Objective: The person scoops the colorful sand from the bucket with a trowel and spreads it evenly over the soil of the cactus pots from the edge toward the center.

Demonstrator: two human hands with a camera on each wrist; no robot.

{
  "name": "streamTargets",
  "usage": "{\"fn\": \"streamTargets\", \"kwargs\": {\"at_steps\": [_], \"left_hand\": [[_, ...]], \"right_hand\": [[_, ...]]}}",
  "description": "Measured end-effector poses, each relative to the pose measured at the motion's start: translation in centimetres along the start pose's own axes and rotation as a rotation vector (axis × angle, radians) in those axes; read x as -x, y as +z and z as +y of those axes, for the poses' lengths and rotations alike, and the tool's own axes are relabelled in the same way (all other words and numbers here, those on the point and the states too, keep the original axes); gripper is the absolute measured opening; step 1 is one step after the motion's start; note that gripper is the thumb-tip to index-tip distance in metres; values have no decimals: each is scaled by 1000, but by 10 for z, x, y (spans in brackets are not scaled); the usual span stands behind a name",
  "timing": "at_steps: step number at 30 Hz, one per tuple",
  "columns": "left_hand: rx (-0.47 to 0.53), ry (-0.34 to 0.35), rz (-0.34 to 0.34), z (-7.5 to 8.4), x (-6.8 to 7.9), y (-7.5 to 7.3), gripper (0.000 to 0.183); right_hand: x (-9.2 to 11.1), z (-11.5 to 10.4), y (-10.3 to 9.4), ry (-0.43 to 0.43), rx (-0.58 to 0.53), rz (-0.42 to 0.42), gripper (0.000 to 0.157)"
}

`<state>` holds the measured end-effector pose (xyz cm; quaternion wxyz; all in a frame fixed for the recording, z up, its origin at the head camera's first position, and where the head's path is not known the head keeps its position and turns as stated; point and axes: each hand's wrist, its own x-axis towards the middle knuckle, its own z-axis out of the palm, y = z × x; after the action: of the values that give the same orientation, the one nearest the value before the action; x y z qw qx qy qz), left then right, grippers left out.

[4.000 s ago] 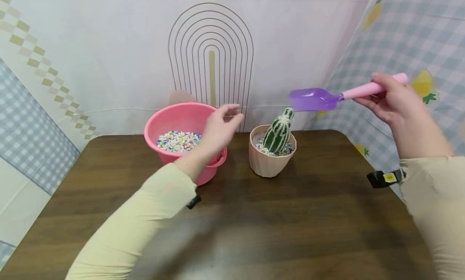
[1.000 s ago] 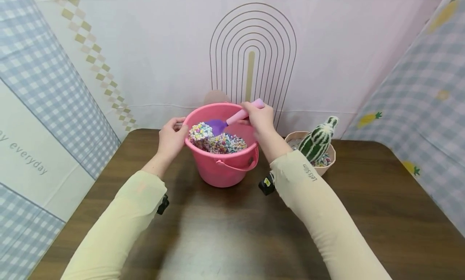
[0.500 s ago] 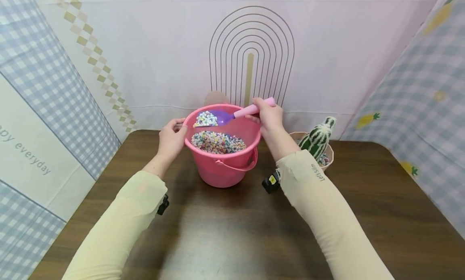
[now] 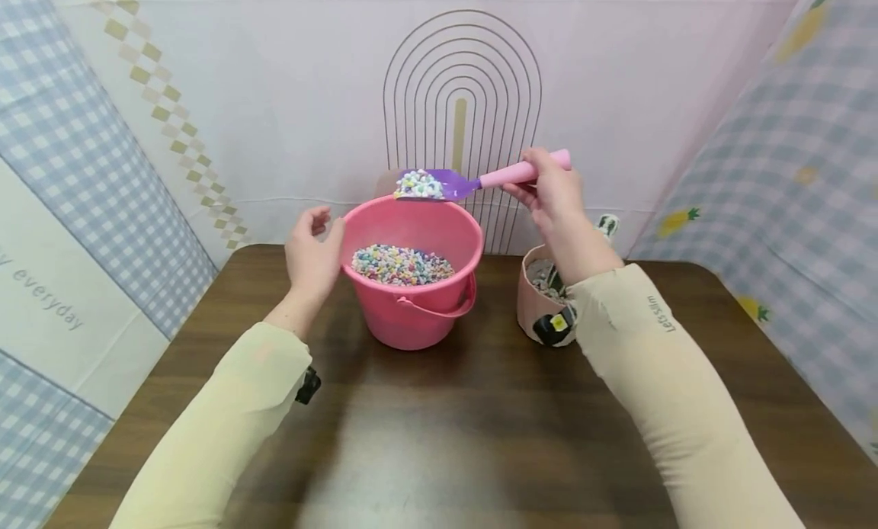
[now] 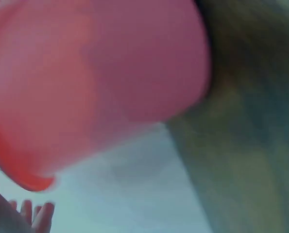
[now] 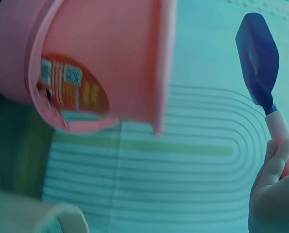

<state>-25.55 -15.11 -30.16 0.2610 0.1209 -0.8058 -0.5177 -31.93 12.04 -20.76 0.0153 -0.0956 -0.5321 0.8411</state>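
My right hand [image 4: 557, 197] grips the pink handle of a purple toy shovel [image 4: 461, 184], held roughly level above the back rim of the bucket. Small multicoloured pebbles [image 4: 418, 184] lie heaped on its blade. The pink bucket [image 4: 410, 315] stands upright on the table, with more pebbles [image 4: 401, 265] inside. Beside its left rim is my left hand [image 4: 312, 254], fingers loosely bent and holding nothing; the left wrist view shows its fingers [image 5: 44, 216] apart from the rim. A potted cactus [image 4: 607, 224] is mostly hidden behind my right forearm.
The beige pot [image 4: 531, 304] stands right of the bucket, partly covered by the right wrist camera [image 4: 554, 327]. The bucket's handle [image 4: 446, 312] hangs down at its front right. A printed cloth [image 4: 274, 94] rises behind the dark wooden table [image 4: 411, 437].
The shovel came into the bucket, scooped pebbles, and has risen and moved right above the rim. My left hand gripped the left rim half a second ago and has let go.
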Motion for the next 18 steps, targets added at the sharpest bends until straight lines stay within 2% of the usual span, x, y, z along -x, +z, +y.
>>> {"fn": "streamTargets", "kwargs": {"at_steps": [2, 5, 7, 11, 15, 18], "left_hand": [[37, 59, 52, 13, 4, 1, 37], [116, 119, 41, 36, 13, 8, 34], [176, 139, -12, 48, 20, 15, 32], [247, 120, -173, 64, 35, 31, 31], [289, 92, -310, 72, 45, 47, 32], [309, 90, -387, 75, 53, 62, 32]], "right_hand": [[2, -10, -8, 0, -35, 2, 12], [4, -23, -22, -2, -104, 1, 14], [5, -32, -32, 12, -157, 3, 18], [5, -46, -52, 32, -248, 22, 23], [4, -58, -72, 22, -299, 33, 26], [5, -65, -89, 9, -314, 36, 25]]}}
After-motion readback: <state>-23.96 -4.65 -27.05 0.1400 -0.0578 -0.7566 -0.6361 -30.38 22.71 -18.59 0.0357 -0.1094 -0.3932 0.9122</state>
